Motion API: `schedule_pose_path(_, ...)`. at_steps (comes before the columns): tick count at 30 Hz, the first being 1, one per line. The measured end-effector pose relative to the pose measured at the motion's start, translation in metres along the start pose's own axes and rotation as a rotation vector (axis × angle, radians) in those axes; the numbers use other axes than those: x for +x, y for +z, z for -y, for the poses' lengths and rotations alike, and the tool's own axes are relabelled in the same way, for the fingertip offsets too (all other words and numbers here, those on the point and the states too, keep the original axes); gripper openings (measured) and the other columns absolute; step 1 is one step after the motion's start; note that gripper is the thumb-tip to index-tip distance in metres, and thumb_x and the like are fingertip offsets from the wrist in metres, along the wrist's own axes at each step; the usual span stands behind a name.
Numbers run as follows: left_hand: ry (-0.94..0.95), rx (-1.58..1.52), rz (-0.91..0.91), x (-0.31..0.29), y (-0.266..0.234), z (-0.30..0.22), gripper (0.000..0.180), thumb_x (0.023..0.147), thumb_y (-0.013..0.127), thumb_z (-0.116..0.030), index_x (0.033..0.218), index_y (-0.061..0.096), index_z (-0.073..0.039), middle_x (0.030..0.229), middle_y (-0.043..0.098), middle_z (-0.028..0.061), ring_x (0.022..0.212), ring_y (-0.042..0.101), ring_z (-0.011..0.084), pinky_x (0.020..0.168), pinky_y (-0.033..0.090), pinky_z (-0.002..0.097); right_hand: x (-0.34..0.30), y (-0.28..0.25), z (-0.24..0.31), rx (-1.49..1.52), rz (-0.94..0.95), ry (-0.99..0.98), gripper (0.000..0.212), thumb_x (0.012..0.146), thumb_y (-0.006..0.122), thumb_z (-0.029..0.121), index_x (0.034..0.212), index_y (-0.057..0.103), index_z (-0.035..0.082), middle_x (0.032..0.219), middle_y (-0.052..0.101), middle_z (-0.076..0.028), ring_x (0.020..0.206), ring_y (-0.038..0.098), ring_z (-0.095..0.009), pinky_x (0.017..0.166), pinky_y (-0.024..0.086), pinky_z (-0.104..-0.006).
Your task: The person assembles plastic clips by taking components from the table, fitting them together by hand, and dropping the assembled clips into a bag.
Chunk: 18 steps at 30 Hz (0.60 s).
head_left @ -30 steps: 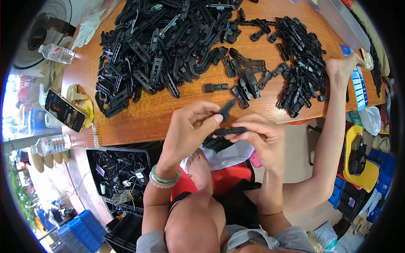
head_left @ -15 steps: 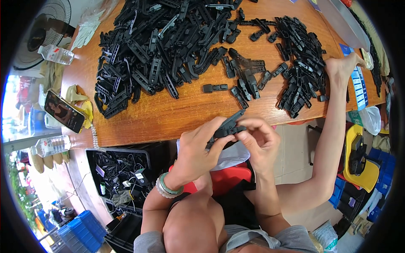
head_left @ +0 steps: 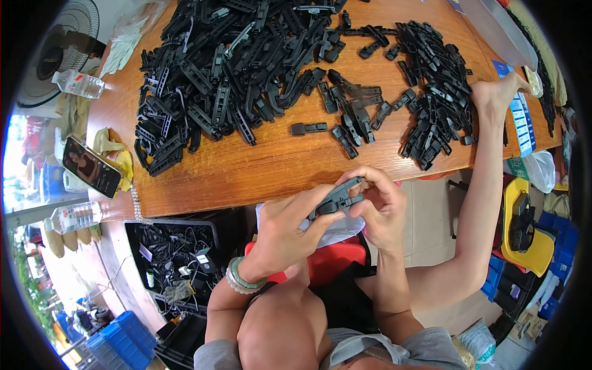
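Just off the table's front edge, a black plastic part (head_left: 337, 200) with a small side clip is held up between both hands. My left hand (head_left: 285, 227), with bracelets on its wrist, is closed round the part's near end, thumb below and fingers above. My right hand (head_left: 385, 213) pinches at its far end, thumb and index finger bent around the small clip. Beyond the hands, a single small black clip (head_left: 308, 128) lies on the wooden table (head_left: 240, 176). Several similar clips (head_left: 354, 120) lie loosely grouped beside it.
A large heap of long black parts (head_left: 216, 74) covers the table's left, with a smaller heap (head_left: 431, 98) at right. A phone (head_left: 91, 166) leans at the left edge, near plastic bottles (head_left: 77, 217). Below stands a black crate (head_left: 179, 246) of mixed items. My bare leg rests against the table's right.
The right index finger has moved up over the part's upper tip, and the thumb has drawn back slightly, showing more of the clip. Both hands still hold the part, slightly lower.
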<state>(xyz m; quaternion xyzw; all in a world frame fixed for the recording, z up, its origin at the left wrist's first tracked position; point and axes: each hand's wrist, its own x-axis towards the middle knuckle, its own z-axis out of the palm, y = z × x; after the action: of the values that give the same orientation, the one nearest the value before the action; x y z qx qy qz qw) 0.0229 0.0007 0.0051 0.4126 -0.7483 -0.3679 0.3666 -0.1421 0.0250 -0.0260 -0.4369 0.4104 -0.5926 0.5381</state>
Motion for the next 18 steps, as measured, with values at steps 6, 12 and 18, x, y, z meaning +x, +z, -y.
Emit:
schedule_pose_path(6, -0.028, 0.009, 0.022, -0.001, 0.002, -0.008, 0.034, 0.072, 0.075, -0.009, 0.103, 0.062, -0.001, 0.072, 0.063, 0.0126, 0.056, 0.061, 0.0234, 0.051, 0.047, 0.0294, -0.003, -0.002, 0.001, -0.044, -0.095, -0.002, 0.034, 0.074, 0.071, -0.001, 0.105, 0.058, -0.006, 0.088, 0.06, -0.005, 0.073, 0.05, -0.008, 0.068, 0.042, -0.022)
schedule_pose_path(12, 0.022, 0.027, 0.048, 0.001, 0.0, 0.006, 0.033, 0.072, 0.075, -0.009, 0.101, 0.062, -0.001, 0.072, 0.063, 0.0131, 0.057, 0.061, 0.0251, 0.051, 0.047, 0.0302, -0.002, -0.002, 0.003, 0.082, -0.047, 0.058, 0.031, 0.073, 0.071, -0.004, 0.102, 0.06, -0.006, 0.084, 0.06, -0.004, 0.071, 0.049, -0.007, 0.067, 0.042, -0.0221)
schedule_pose_path(18, 0.007, -0.006, 0.037, 0.002, 0.001, 0.007, 0.031, 0.071, 0.076, -0.01, 0.099, 0.064, -0.001, 0.075, 0.064, 0.0143, 0.059, 0.062, 0.0255, 0.052, 0.048, 0.0307, 0.0, -0.003, 0.001, -0.046, -0.071, 0.023, 0.031, 0.072, 0.072, -0.004, 0.101, 0.061, -0.004, 0.084, 0.059, -0.002, 0.07, 0.047, -0.008, 0.067, 0.042, -0.0228)
